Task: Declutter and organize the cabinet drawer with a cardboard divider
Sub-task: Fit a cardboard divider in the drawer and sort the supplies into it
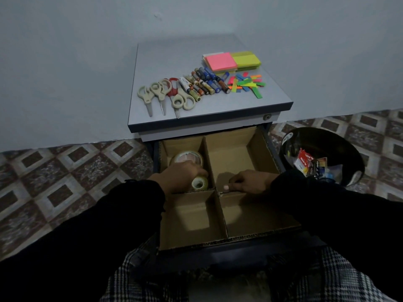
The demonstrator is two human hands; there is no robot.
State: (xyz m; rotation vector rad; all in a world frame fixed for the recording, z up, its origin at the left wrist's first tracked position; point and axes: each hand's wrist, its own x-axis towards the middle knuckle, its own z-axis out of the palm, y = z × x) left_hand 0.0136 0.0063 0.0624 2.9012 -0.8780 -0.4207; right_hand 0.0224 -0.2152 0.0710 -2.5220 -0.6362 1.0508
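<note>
The large tape roll is partly hidden by the left hand, battery labels are too small to be read, and both sleeves are cut off by the lower edge

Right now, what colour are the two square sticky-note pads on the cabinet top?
Pink pad and yellow-green pad, in the head view.

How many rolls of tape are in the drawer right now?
2. The large tape roll lies at the back of the rear-left compartment; the small tape roll sits at its front, touched by the left hand. That hand could hide another.
</note>
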